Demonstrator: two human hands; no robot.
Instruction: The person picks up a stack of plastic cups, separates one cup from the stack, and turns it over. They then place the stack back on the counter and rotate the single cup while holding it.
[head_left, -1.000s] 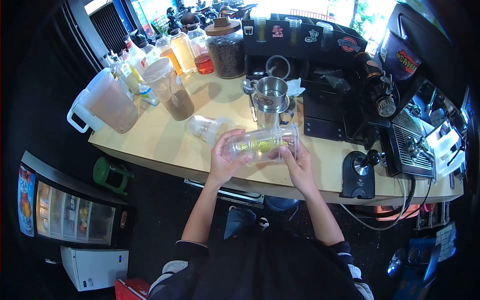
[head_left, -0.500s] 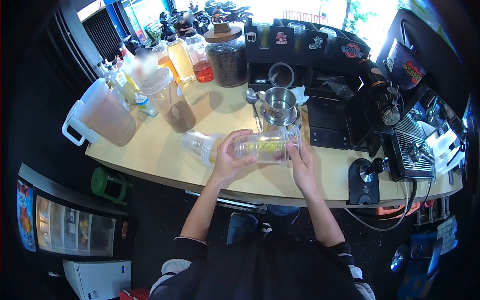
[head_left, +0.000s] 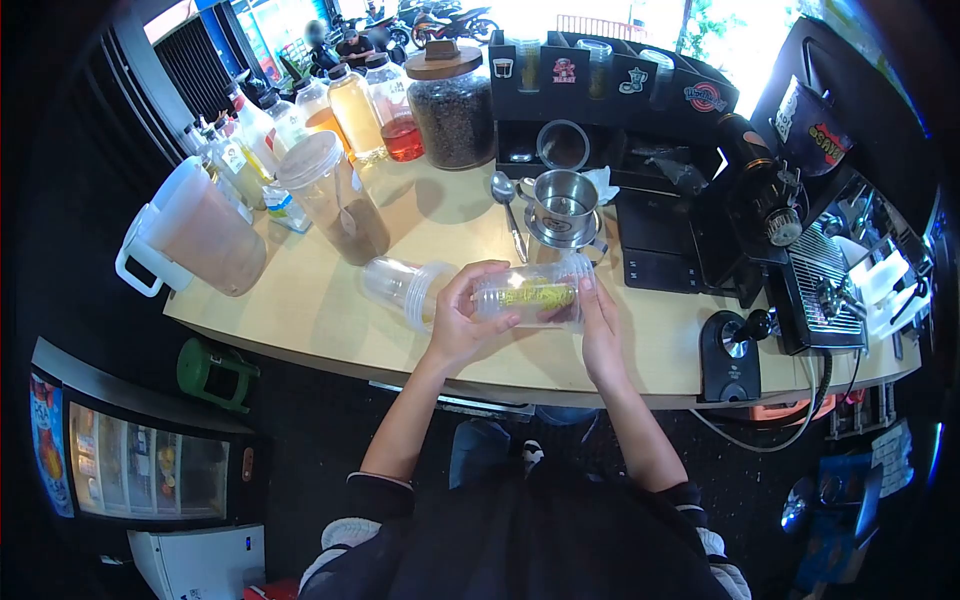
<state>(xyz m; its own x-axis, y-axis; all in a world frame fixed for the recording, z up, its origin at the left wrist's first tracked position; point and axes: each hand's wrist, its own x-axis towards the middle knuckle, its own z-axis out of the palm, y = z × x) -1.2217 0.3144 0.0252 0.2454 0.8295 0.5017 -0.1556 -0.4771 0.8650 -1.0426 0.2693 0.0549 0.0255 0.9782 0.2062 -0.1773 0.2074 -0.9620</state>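
A stack of clear plastic cups (head_left: 535, 292) with yellow-green print lies sideways between my hands, over the near part of the counter. The fingers and thumb of my left hand (head_left: 468, 318) curl round its base end. My right hand (head_left: 600, 322) grips the rim end, thumb along the side. Just left of my left hand, more clear cups (head_left: 395, 288) rest on their side, nested together. Behind the held stack stands a metal drip coffee filter (head_left: 563, 200) on a saucer, with a metal spoon (head_left: 511, 218) beside it.
To the left are a plastic pitcher (head_left: 205, 232), a lidded container of brown powder (head_left: 335, 200) and several bottles. A jar of dark beans (head_left: 450, 110) and a black cup organizer (head_left: 610, 85) stand behind. A tamper stand (head_left: 731, 355) and an espresso machine (head_left: 822, 295) are right. The counter's front edge (head_left: 330, 362) runs before me.
My right hand has shifted slightly left at the rim end. The rims there, spread apart before, now sit closer together. My left hand has stayed nearly in place.
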